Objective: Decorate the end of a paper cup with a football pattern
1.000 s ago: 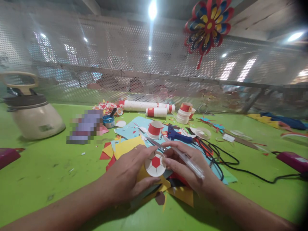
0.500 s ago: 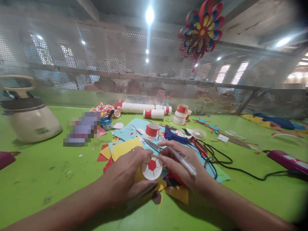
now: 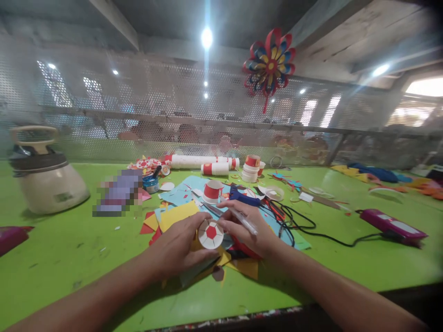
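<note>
White paper disc [image 3: 211, 234] with a red hexagon centre and dark lines out to the rim, held upright over the paper scraps near the front edge of the green table [image 3: 62, 249]. Left hand [image 3: 180, 244] grasps the disc at its left and lower edge. Right hand [image 3: 249, 229] pinches the disc's right edge and also grips a clear pen [image 3: 242, 220] lying across its fingers. Yellow paper sheet [image 3: 176, 214] just behind the left hand, light-blue sheet [image 3: 183, 191] further back. Red-and-white paper cup [image 3: 212, 191] and blue glue gun [image 3: 244, 196] sit just behind the hands; black cable [image 3: 311, 230] runs right to a magenta device [image 3: 391, 224]. Cream jug [image 3: 44, 177] at the left edge. Paper pinwheel [image 3: 270, 65] hangs above.
</note>
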Demonstrator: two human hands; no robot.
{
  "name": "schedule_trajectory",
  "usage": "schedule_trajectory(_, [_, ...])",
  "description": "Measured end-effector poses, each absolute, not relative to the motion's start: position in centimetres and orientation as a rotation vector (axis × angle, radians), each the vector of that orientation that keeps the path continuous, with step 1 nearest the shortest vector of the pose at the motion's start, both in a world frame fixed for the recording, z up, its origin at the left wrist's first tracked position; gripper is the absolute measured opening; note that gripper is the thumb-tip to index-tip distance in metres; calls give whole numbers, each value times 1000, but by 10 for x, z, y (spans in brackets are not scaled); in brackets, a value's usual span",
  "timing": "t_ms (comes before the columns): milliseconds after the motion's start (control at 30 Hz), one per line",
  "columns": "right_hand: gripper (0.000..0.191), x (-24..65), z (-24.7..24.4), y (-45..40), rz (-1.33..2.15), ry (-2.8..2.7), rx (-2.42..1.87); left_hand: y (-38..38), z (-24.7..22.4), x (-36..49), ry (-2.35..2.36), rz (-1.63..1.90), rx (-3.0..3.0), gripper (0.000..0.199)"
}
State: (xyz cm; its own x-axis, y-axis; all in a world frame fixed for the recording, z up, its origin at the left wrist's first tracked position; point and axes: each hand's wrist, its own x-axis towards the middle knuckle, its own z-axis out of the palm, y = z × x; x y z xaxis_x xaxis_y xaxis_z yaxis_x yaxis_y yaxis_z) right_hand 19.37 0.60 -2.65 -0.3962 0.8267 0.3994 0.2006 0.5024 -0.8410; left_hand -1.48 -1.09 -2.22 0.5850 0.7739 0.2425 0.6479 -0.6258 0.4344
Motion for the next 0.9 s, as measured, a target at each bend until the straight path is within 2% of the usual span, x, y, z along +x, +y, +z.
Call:
schedule_trajectory(267, [31,193,-31,8,918,-1898,-862,-11,-17,-13,1184,474,2459,47])
schedule_trajectory(900, [31,191,-32,5,945,-1880,-818,-10,-19,-15,1175,494,2421,44])
